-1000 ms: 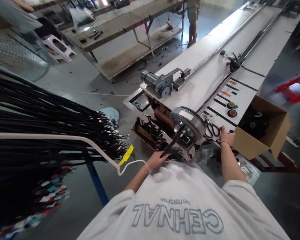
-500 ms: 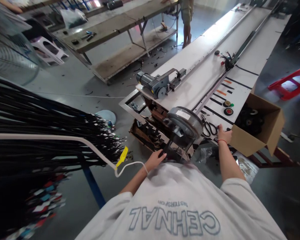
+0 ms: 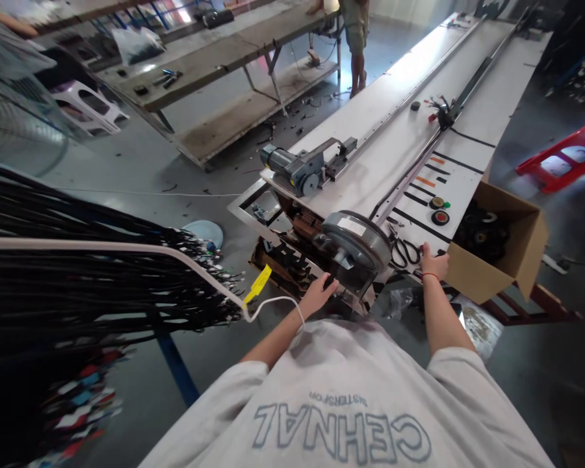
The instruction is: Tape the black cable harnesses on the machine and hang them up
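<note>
My left hand (image 3: 318, 296) is closed around a black crank handle (image 3: 329, 281) in front of the grey round wheel housing (image 3: 358, 237) at the table's near end. My right hand (image 3: 435, 265) grips the near edge of the long white table (image 3: 365, 185), thumb on top and the other fingers curled, partly hidden. Just left of it lie black-handled scissors (image 3: 404, 252). Black strips (image 3: 422, 224), short orange strips and two small tape rolls (image 3: 439, 217) lie on the tabletop beyond. A bundle of wires (image 3: 443, 116) sits farther along the rail.
An open cardboard box (image 3: 500, 250) with black rolls stands right of the table. A motor unit (image 3: 297, 168) is on the table's left side. Black cables (image 3: 102, 273) hang at my left beside a white tube (image 3: 175, 253). A red stool (image 3: 563, 156) and another person's legs (image 3: 357, 52) are farther off.
My left hand has moved up and to the right with the crank handle. My right hand stays at the table edge. The view has shifted slightly.
</note>
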The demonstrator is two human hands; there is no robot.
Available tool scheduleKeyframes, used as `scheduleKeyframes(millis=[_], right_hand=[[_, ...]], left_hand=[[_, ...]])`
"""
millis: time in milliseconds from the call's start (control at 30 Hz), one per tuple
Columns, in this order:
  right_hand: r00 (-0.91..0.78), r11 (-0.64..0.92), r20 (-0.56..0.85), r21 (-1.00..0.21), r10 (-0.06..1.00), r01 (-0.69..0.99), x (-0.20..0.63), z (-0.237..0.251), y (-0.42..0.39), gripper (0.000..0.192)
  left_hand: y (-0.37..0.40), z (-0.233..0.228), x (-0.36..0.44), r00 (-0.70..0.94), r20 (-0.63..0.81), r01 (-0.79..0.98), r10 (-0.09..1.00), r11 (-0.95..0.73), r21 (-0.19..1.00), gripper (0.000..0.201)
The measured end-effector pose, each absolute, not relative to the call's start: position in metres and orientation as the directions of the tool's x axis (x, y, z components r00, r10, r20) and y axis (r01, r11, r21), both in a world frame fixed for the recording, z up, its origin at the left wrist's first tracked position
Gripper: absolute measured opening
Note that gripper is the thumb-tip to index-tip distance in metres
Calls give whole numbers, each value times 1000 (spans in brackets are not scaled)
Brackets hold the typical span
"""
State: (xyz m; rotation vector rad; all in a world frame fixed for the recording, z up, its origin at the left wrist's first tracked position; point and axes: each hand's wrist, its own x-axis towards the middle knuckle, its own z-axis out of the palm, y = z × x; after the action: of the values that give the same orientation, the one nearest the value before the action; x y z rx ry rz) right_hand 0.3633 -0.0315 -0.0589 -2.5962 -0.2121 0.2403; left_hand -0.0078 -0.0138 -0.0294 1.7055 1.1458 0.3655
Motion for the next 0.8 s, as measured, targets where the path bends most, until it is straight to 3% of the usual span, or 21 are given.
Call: scheduleKeyframes(millis=[167,300,400,500,667,800], right_hand=[[971,-854,-132,-510,199,105,362,-57,-31,76],[973,-845,-132,-526,191,94,362,-57,-31,73],[975,-842,-126,-531,185,91,362,-58,-31,74],[974,-843,-127,-530,188,94,362,-56,-31,74],[972,-838,-135,-539,190,89,360,-52,-30,69],[970,-841,-131,-530,204,106,360,-53,-30,72]], left_hand=[[-6,-32,-1,493,-252,372,833,60,926,42],[-5,-31,5,577,-421,212,700,370,905,53],[-7,-30,8,553,-499,157,668,504,849,54],[-6,-28,9,510,-485,146,710,484,863,54],[-5,-29,5,542,-376,218,752,306,927,53],[-12,-50,-19,673,-467,443,573,193,875,47]])
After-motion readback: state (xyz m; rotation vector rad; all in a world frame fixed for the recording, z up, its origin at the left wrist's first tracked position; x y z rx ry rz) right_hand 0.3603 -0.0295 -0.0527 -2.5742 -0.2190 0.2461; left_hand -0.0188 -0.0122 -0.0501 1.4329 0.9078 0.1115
